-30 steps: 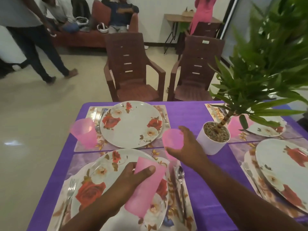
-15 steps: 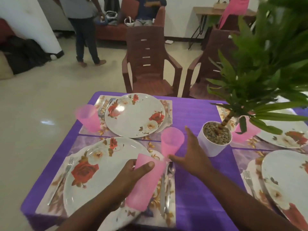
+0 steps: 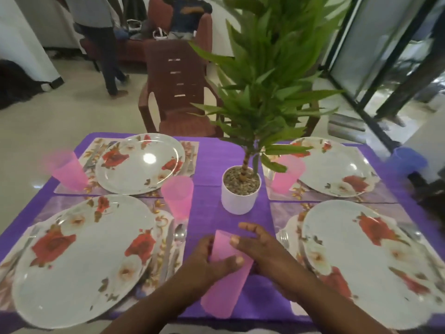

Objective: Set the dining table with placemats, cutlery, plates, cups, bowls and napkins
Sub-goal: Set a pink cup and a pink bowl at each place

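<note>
Cups step: our left hand (image 3: 207, 256) grips the last pink cup (image 3: 225, 268), right hand (image 3: 260, 247) spread against it; next, we judge, it goes upright by the near-right plate (image 3: 375, 259).

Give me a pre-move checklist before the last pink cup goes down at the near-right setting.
1. Cup held: ok. The left hand grips the pink cup mid-body, with the right hand on its other side.
2. Cup orientation: not ok. It lies tilted in the hands, not upright.
3. Target setting lacks a cup: ok. The near-right plate has none beside it.
4. Landing spot: cannot tell. The placemat's far corner beside the plate looks bare, but blur hides detail.
5. Path hazard: ok, but tight. The white plant pot stands just left of the target.
6. Other settings: ok. Three cups already stand.
</note>
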